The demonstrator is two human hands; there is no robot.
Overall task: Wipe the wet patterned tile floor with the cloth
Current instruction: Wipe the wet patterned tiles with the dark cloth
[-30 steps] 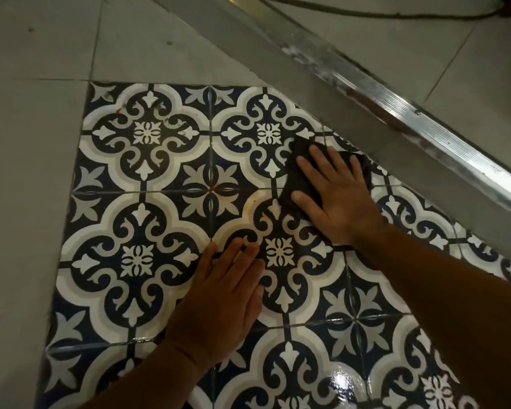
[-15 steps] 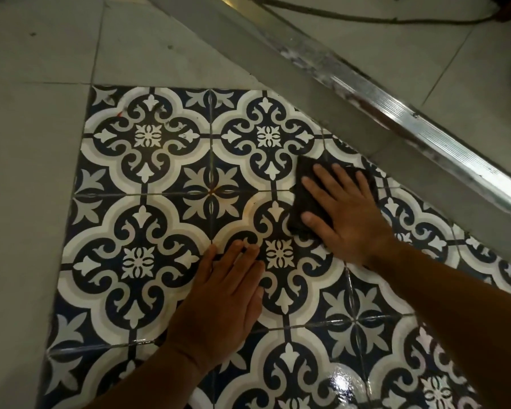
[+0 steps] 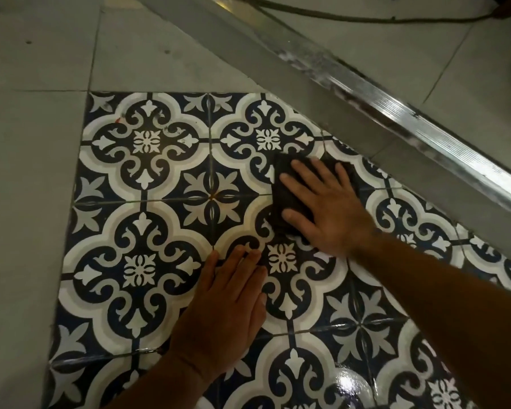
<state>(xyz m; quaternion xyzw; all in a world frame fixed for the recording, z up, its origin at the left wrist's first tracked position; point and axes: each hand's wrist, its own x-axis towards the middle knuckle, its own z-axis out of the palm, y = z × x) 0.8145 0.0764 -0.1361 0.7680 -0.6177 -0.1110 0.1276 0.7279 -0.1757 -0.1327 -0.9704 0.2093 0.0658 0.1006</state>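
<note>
The patterned tile floor point(image 3: 142, 219) is navy, white and grey, with a glossy wet sheen at the lower right. A dark folded cloth point(image 3: 288, 199) lies flat on it, right of centre. My right hand point(image 3: 325, 208) presses down on the cloth with fingers spread, covering most of it. My left hand point(image 3: 227, 308) rests palm down on the bare tile just below and left of the cloth, fingers together, holding nothing.
Plain grey tiles point(image 3: 27, 172) border the patterned area on the left and top. A shiny metal threshold strip point(image 3: 396, 104) runs diagonally from the top centre to the right edge. A dark cable point(image 3: 366, 17) lies on the grey floor beyond it.
My right hand and the cloth have slid a little down and right along the tile, then held there. My left hand stays planted in the same spot.
</note>
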